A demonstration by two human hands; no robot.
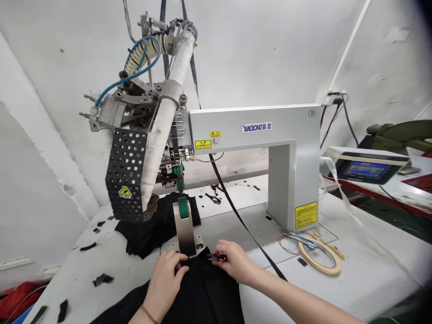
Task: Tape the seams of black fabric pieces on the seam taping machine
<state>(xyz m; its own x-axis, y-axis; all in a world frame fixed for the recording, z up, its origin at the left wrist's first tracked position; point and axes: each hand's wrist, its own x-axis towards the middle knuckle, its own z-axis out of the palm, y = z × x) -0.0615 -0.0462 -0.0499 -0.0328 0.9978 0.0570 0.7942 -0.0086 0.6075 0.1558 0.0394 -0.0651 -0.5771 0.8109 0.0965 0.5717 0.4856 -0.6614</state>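
Black fabric lies spread over the front of the table and hangs toward me. My left hand pinches its upper edge between thumb and fingers, just below the machine's post with a green roller. In my right hand is a small pair of red-handled thread snips. Their dark blades point left, at the fabric's top corner; whether they touch it I cannot tell. A second pile of black fabric rests behind, to the left of the post.
A grey seam-taping machine spans the table, its perforated guard at the left. Black tape runs down diagonally. Scissors and a tape roll lie right, below a control screen. Black scraps are scattered left.
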